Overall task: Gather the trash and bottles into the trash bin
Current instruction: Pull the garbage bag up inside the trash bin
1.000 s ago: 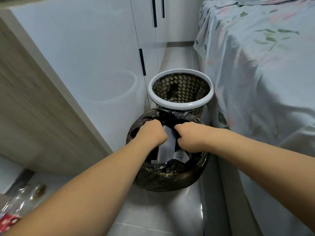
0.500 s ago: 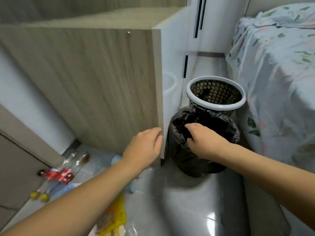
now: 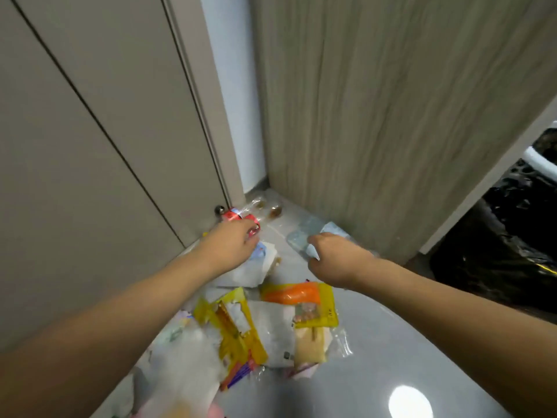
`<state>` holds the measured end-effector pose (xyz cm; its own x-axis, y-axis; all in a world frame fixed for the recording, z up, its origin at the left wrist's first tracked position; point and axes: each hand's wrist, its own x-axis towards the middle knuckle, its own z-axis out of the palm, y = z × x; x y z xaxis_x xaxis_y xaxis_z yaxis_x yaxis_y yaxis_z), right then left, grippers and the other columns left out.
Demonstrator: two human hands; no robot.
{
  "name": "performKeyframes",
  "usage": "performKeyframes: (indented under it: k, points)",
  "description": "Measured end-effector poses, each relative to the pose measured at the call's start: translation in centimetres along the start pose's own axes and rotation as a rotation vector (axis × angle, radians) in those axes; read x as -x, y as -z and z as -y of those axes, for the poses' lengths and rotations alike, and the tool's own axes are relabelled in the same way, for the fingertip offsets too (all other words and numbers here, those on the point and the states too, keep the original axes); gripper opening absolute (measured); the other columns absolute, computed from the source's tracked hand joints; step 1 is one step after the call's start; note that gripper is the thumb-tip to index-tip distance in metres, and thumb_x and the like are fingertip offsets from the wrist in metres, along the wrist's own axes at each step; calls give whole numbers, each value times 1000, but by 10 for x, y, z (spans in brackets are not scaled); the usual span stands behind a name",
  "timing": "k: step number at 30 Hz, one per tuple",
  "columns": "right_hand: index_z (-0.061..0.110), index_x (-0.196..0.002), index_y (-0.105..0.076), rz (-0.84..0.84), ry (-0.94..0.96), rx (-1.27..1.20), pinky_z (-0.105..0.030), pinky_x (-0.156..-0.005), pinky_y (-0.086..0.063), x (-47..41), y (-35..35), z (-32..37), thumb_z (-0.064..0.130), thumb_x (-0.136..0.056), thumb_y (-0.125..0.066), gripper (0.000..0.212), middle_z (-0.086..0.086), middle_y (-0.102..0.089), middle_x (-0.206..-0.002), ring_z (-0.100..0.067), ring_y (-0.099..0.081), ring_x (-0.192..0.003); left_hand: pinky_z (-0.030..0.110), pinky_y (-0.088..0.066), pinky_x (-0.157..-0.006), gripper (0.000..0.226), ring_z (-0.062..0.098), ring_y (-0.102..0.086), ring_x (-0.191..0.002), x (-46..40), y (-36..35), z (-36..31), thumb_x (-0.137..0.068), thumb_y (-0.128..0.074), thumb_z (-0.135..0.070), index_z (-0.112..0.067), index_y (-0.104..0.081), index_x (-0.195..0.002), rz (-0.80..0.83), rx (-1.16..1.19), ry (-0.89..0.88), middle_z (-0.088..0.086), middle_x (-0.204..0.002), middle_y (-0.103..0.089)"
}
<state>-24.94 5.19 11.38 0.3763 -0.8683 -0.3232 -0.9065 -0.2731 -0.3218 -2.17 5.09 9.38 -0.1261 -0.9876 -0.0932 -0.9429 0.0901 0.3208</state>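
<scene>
A clear bottle with a red label (image 3: 238, 215) lies on the floor against the door. My left hand (image 3: 232, 247) reaches over it and its fingertips are at the label; blur hides whether they grip. A clear bottle with a pale blue label (image 3: 327, 230) lies by the wooden panel, and my right hand (image 3: 334, 259) curls round its near end. Yellow wrappers (image 3: 238, 333), an orange and yellow packet (image 3: 301, 298) and white paper (image 3: 251, 271) litter the floor below my hands. The trash bin lined with a black bag (image 3: 509, 245) stands at the right edge.
A grey door (image 3: 90, 146) closes off the left. A wooden cabinet side (image 3: 376, 116) stands between the litter and the bin. A white-rimmed basket (image 3: 539, 156) peeks out behind the bin. More clear plastic (image 3: 187, 357) lies near my left forearm.
My view swung left from the bin to the litter by the door. Both hands left the bin's bag and cabinet edge and reached down to the two bottles.
</scene>
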Motion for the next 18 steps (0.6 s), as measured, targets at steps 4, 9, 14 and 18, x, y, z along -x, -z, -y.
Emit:
performKeyframes:
  k: [4, 9, 14, 18]
  points:
    - [7, -126, -50, 91, -49, -6, -34, -99, -43, -21, -38, 22, 23, -91, -46, 39, -14, -51, -134, -30, -49, -123, 30, -47, -84, 28, 26, -62, -103, 39, -22, 58, -93, -53, -26, -17, -64, -117, 85, 28, 164, 6, -113, -68]
    - [10, -132, -49, 109, -146, -129, -32, -98, -45, -45, -61, 35, 22, -92, -47, 42, -12, -53, -135, -27, -52, -121, 30, -48, -91, 30, 22, -62, -107, 59, -50, 75, -93, -55, -25, -18, -64, -120, 79, 155, 253, 5, -116, -68]
    - [11, -133, -52, 65, -135, -223, -27, -97, -41, -64, -73, 43, 17, -92, -48, 42, -8, -55, -135, -24, -51, -123, 34, -47, -95, 39, 28, -57, -116, 6, -75, 78, -92, -54, -25, -14, -56, -129, 62, 137, 272, 10, -128, -60]
    - [13, -137, -49, 80, -185, -254, -27, -100, -39, -71, -83, 32, 19, -93, -49, 44, -5, -53, -138, -22, -49, -126, 37, -44, -97, 54, 30, -50, -122, -39, -105, 78, -90, -54, -34, -10, -43, -137, 179, -101, 233, 13, -135, -51]
